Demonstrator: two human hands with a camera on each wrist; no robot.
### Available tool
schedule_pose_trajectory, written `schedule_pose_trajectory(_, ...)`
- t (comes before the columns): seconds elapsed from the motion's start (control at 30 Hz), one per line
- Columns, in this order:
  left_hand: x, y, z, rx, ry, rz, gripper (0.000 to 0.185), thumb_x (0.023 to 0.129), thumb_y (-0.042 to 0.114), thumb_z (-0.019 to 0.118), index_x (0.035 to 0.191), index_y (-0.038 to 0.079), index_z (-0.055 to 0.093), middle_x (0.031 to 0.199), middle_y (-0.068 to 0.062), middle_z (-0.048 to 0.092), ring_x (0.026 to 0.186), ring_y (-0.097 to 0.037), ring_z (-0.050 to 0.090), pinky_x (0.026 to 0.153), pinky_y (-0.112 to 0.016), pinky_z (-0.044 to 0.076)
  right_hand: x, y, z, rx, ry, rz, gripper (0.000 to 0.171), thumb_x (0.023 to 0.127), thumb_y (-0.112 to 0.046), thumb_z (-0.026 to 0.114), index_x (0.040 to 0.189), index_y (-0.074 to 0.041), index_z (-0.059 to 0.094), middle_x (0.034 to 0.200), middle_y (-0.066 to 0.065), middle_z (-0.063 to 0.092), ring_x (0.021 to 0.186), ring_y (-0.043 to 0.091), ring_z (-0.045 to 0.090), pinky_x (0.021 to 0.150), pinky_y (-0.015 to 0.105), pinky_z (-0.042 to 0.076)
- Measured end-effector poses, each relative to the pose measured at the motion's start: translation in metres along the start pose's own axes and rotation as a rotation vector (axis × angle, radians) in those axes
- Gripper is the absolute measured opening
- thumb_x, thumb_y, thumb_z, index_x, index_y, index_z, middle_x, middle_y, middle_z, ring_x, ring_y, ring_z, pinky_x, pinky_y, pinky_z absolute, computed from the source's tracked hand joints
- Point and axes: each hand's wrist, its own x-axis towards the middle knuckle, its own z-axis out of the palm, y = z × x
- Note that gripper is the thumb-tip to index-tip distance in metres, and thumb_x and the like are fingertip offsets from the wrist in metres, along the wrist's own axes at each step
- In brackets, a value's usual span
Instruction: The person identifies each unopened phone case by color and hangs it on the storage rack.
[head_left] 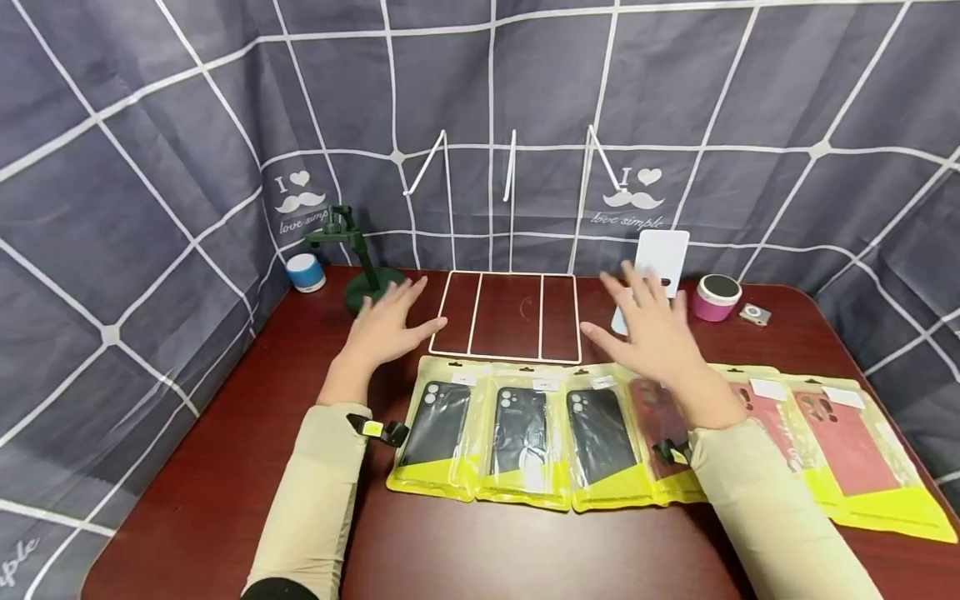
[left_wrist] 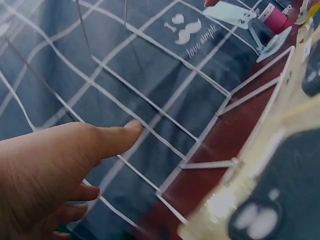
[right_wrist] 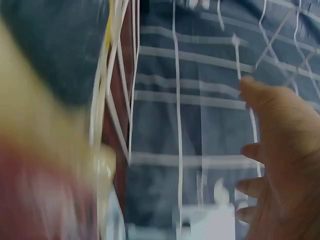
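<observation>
My left hand (head_left: 388, 325) hovers with fingers spread, left of a white wire display rack (head_left: 542, 317) with three upright hooks. My right hand (head_left: 656, 337), slightly blurred, is held fingers apart on the rack's other side. Neither hand holds anything. In front of the rack lies a row of several clear pouches with yellow bottoms, each with a phone case inside. Three at the left hold black phone cases (head_left: 435, 421); those farther right hold red ones (head_left: 847, 437), partly covered by my right forearm. Both wrist views show the hands empty against the curtain.
Behind the left hand stand a dark green stand (head_left: 365, 267) with an arm and a blue-and-white cylinder (head_left: 305, 272). At the back right are a white phone stand (head_left: 663, 254), a magenta round speaker (head_left: 716, 302) and a small silver clip device (head_left: 754, 314). A grid-patterned curtain (head_left: 555, 75) encloses the table.
</observation>
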Motion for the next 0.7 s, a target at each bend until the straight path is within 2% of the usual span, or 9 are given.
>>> schedule_pose_trajectory(0.1, 0.007, -0.016, 0.021, -0.172, -0.079, 0.033, 0.078, 0.098, 0.06, 0.054, 0.16, 0.018, 0.031, 0.163, -0.009, 0.03, 0.152, -0.031, 0.02, 0.119, -0.057, 0.02, 0.005, -0.035, 0.015, 0.188, -0.074, -0.149, 0.06, 0.097, -0.045, 0.064, 0.141, -0.005, 0.056, 0.147, 0.016, 0.051, 0.138, 0.038, 0.044, 0.112, 0.061, 0.033)
schedule_pose_trajectory(0.2, 0.012, -0.031, 0.043, -0.272, -0.138, 0.058, 0.068, 0.101, 0.048, 0.057, 0.158, 0.015, 0.036, 0.163, -0.009, 0.03, 0.152, -0.03, 0.022, 0.119, -0.052, 0.025, 0.013, -0.078, 0.036, 0.31, -0.233, -0.264, 0.047, 0.097, -0.033, 0.067, 0.131, -0.001, 0.063, 0.128, 0.014, 0.066, 0.121, 0.031, 0.06, 0.104, 0.048, 0.046)
schedule_pose_trajectory(0.27, 0.017, -0.036, 0.052, -0.3, -0.137, 0.07, 0.067, 0.1, 0.046, 0.059, 0.157, 0.018, 0.038, 0.163, -0.008, 0.029, 0.152, -0.029, 0.021, 0.119, -0.052, 0.025, 0.024, -0.101, 0.049, 0.297, -0.305, -0.309, 0.045, 0.096, -0.031, 0.068, 0.127, 0.001, 0.065, 0.122, 0.013, 0.068, 0.115, 0.029, 0.064, 0.1, 0.045, 0.05)
schedule_pose_trajectory(0.33, 0.02, -0.038, 0.057, -0.316, -0.117, 0.086, 0.068, 0.098, 0.048, 0.062, 0.156, 0.019, 0.04, 0.164, -0.007, 0.028, 0.151, -0.03, 0.021, 0.119, -0.053, 0.024, 0.036, -0.118, 0.062, 0.232, -0.338, -0.339, 0.042, 0.093, -0.028, 0.071, 0.123, 0.001, 0.067, 0.116, 0.013, 0.069, 0.11, 0.03, 0.065, 0.098, 0.043, 0.051)
schedule_pose_trajectory(0.4, 0.02, -0.039, 0.059, -0.337, -0.101, 0.085, 0.072, 0.095, 0.052, 0.065, 0.155, 0.02, 0.042, 0.163, -0.007, 0.029, 0.152, -0.03, 0.021, 0.119, -0.052, 0.024, 0.046, -0.127, 0.073, 0.153, -0.362, -0.327, 0.038, 0.09, -0.026, 0.075, 0.116, 0.0, 0.07, 0.109, 0.012, 0.07, 0.106, 0.029, 0.065, 0.095, 0.042, 0.052)
schedule_pose_trajectory(0.5, 0.018, -0.04, 0.061, -0.337, -0.107, 0.071, 0.078, 0.091, 0.057, 0.068, 0.155, 0.021, 0.042, 0.163, -0.006, 0.029, 0.152, -0.028, 0.021, 0.12, -0.05, 0.024, 0.055, -0.134, 0.087, 0.066, -0.428, -0.261, 0.034, 0.086, -0.028, 0.08, 0.108, -0.003, 0.072, 0.102, 0.008, 0.07, 0.103, 0.029, 0.063, 0.096, 0.042, 0.049)
schedule_pose_trajectory(0.6, 0.016, -0.041, 0.063, -0.33, -0.112, 0.061, 0.083, 0.087, 0.06, 0.07, 0.155, 0.021, 0.042, 0.163, -0.004, 0.03, 0.152, -0.025, 0.021, 0.12, -0.05, 0.025, 0.054, -0.137, 0.096, 0.05, -0.499, -0.173, 0.028, 0.087, -0.034, 0.08, 0.101, -0.011, 0.072, 0.099, 0.003, 0.068, 0.1, 0.03, 0.058, 0.087, 0.049, 0.05)
schedule_pose_trajectory(0.7, 0.015, -0.044, 0.065, -0.334, -0.105, 0.052, 0.084, 0.084, 0.064, 0.071, 0.153, 0.023, 0.045, 0.162, 0.0, 0.033, 0.151, -0.021, 0.024, 0.119, -0.049, 0.027, 0.05, -0.137, 0.1, 0.073, -0.486, -0.145, 0.022, 0.088, -0.035, 0.078, 0.096, -0.016, 0.07, 0.096, 0.0, 0.066, 0.096, 0.03, 0.053, 0.075, 0.05, 0.05)
